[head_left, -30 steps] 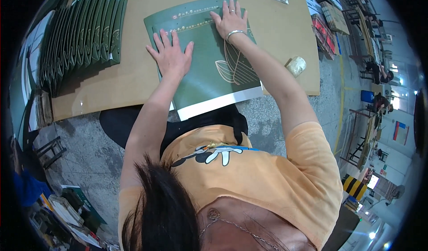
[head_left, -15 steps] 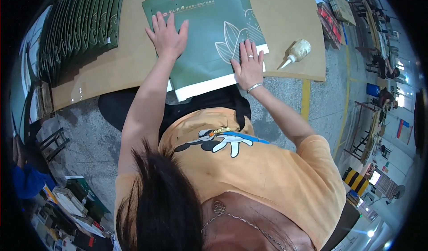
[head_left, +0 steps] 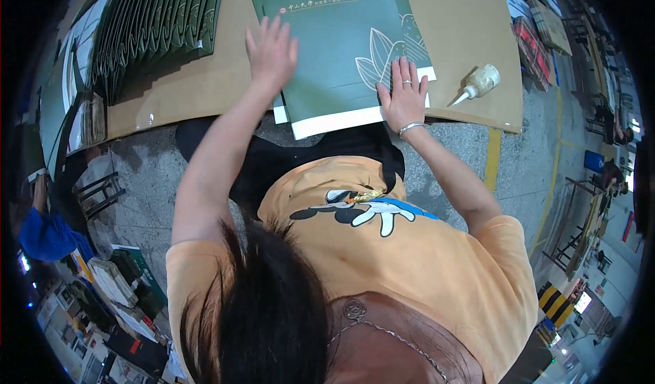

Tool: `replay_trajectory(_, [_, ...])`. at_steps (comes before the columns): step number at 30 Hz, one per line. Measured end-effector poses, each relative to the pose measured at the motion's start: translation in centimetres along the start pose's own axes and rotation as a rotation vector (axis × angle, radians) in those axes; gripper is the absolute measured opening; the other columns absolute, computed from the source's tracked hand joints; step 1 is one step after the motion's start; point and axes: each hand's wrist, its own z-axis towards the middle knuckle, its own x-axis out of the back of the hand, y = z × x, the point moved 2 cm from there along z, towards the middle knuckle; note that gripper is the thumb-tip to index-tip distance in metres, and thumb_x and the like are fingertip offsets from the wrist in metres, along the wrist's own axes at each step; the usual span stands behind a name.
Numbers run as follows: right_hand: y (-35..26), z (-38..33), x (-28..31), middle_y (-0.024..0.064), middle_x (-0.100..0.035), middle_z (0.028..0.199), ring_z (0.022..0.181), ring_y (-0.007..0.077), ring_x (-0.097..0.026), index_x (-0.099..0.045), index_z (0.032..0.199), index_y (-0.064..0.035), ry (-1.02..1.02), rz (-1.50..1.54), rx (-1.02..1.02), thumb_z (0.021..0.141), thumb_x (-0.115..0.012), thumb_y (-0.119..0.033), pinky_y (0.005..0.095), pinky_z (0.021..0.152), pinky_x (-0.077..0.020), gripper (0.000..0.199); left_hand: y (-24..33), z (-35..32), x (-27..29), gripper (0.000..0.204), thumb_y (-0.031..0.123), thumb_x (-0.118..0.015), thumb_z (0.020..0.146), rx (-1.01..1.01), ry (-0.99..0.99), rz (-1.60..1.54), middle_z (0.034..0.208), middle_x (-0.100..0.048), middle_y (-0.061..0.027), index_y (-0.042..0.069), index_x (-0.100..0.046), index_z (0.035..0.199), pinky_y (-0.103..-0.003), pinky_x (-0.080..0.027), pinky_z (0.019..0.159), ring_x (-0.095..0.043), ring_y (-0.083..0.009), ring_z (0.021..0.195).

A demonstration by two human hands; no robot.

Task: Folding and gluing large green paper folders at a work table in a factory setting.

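Green flat paper bags (head_left: 334, 50) with white lower strips and pale leaf line drawings lie overlapped on the brown table in front of me. My left hand (head_left: 271, 55) is over their left edge, fingers spread and slightly blurred, with nothing in it. Whether it touches the paper I cannot tell. Flat on the lower right part of the top bag rests my right hand (head_left: 402, 97), fingers stretched out, a ring and a bracelet on it. A squeeze bottle (head_left: 483, 80) with a white nozzle lies to its right, nozzle toward the hand.
A row of folded green paper bags (head_left: 160, 16) stands at the table's left. The brown tabletop (head_left: 471, 36) ends at a near edge above my lap. Stacked bundles (head_left: 532, 50) are beyond its right side. Another person's blue sleeve (head_left: 48, 234) shows at the far left.
My left hand has slid from the top bag's upper left area to its left edge. My right hand stays on the bag. The whole view has shifted, moving the scene rightward.
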Motion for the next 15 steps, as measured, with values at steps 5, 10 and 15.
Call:
replay_trajectory(5, [0.1, -0.2, 0.5, 0.0112, -0.026, 0.152, 0.141, 0.0302, -0.022, -0.030, 0.145, -0.0089, 0.029, 0.010, -0.004, 0.093, -0.043, -0.046, 0.0533, 0.113, -0.0111, 0.065, 5.4, -10.8, 3.7, 0.047, 0.027, -0.054, 0.090, -0.126, -0.061, -0.064, 0.144, -0.039, -0.0100, 0.007, -0.049, 0.132, -0.061, -0.013, 0.110, -0.028, -0.0301, 0.137])
replay_trajectory(10, [0.3, -0.1, -0.1, 0.0105, -0.029, 0.151, 0.140, 0.0311, -0.024, -0.037, 0.142, -0.0084, 0.102, 0.089, 0.015, 0.091, -0.044, -0.049, 0.0563, 0.112, -0.0127, 0.065, 4.8, -11.5, 3.7, 0.046, 0.028, -0.049, 0.093, -0.064, -0.121, -0.241, 0.145, -0.037, -0.0102, 0.007, -0.047, 0.134, -0.058, -0.012, 0.111, -0.026, -0.0314, 0.139])
replay_trajectory(15, [1.9, 0.0, 1.8, 0.0126, -0.048, 0.134, 0.127, 0.0335, -0.040, -0.052, 0.127, -0.0054, 0.155, 0.436, 0.031, 0.086, -0.060, -0.023, 0.0520, 0.109, -0.0237, 0.045, 1.3, -14.1, 5.7, 0.054, -0.006, -0.053, 0.070, -0.283, -0.072, -0.514, 0.129, -0.045, -0.0166, 0.000, -0.050, 0.124, -0.057, -0.026, 0.108, -0.037, -0.0339, 0.132])
